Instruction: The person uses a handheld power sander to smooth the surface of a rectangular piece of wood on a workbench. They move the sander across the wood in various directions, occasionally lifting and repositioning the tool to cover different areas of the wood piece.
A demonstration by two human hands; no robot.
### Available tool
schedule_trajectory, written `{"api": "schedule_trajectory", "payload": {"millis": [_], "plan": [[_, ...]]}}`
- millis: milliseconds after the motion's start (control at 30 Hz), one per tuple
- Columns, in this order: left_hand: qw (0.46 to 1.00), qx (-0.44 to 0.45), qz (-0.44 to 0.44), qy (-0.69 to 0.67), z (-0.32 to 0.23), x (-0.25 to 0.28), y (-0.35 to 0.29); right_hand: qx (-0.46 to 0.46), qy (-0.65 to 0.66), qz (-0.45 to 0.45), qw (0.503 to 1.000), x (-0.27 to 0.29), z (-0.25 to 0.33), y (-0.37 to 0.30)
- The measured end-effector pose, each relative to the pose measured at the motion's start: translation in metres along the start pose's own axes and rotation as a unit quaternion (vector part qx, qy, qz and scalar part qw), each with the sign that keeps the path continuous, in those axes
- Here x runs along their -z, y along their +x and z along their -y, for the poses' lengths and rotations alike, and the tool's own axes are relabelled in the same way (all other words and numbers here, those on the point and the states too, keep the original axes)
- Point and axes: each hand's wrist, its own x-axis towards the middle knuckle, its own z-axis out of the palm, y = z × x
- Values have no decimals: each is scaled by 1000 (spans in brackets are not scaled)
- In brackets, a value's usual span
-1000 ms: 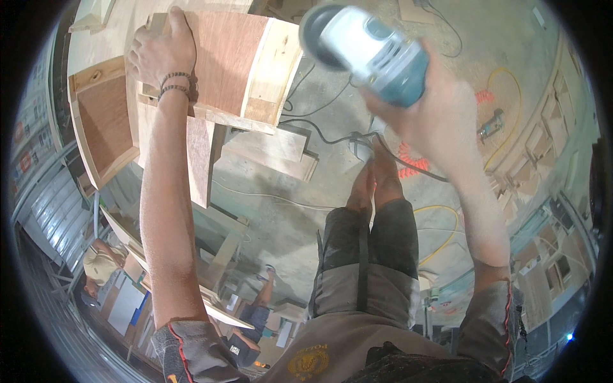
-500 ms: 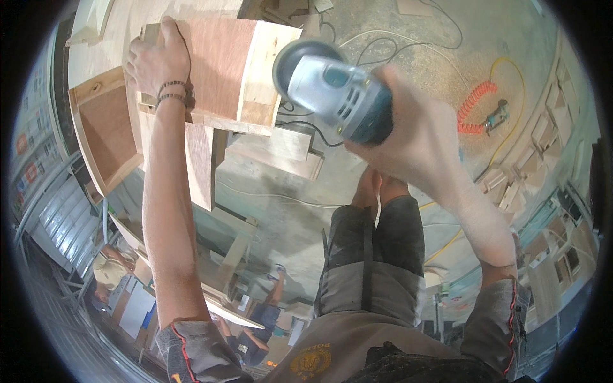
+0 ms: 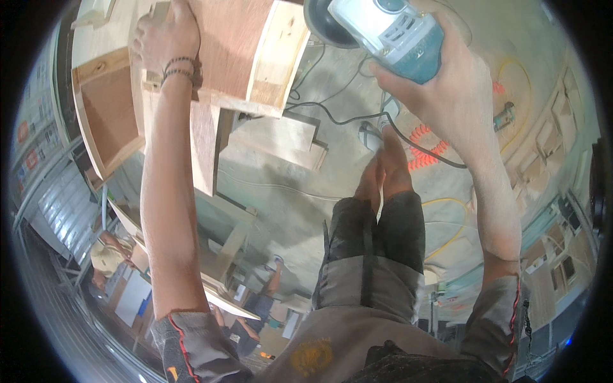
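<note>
Through the head camera I see the power tool (image 3: 399, 41) high in view, right of the middle, raised above the floor (image 3: 287, 226) and cut off by the picture's top edge. Its nose is a pale grey-white with a rounded teal patch and a row of dark vent slots, while the rear of the body is teal. A round, dark disc (image 3: 329, 25) with a cupped face sits at its left end. I have the right hand (image 3: 450, 96) wrapped round the teal part, thumb on the near side. The disc shows just beside the wooden piece (image 3: 233, 48), and I cannot tell whether they touch. That piece has a smooth reddish-brown face, edged at the right by a curved, paler strip (image 3: 276, 57) with visible grain and small knots. My left hand (image 3: 167, 41) lies on its left part, fingers bent and thumb pointing away; I cannot tell whether it grips or only presses. Left of it, a framed panel (image 3: 112, 115) has a pale border round a reddish inset. Loose boards (image 3: 274, 137) lie below the piece, and a dark cable (image 3: 345, 121) runs past an orange coiled hose (image 3: 424, 150).
</note>
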Motion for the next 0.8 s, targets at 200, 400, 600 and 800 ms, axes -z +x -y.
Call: {"api": "schedule_trajectory", "payload": {"millis": [200, 400, 600, 800], "plan": [[994, -107, 2, 20, -9, 28, -15, -12, 44, 124, 991, -6, 25, -22], [997, -64, -28, -28, -9, 18, -15, 11, 31, 154, 988, -5, 36, -36], [999, -51, -3, -4, -15, 37, -23, 56, 22, 170, 984, -9, 33, -39], [999, -19, -9, -32, -14, 31, -22, 48, 21, 156, 986, -9, 38, -38]]}}
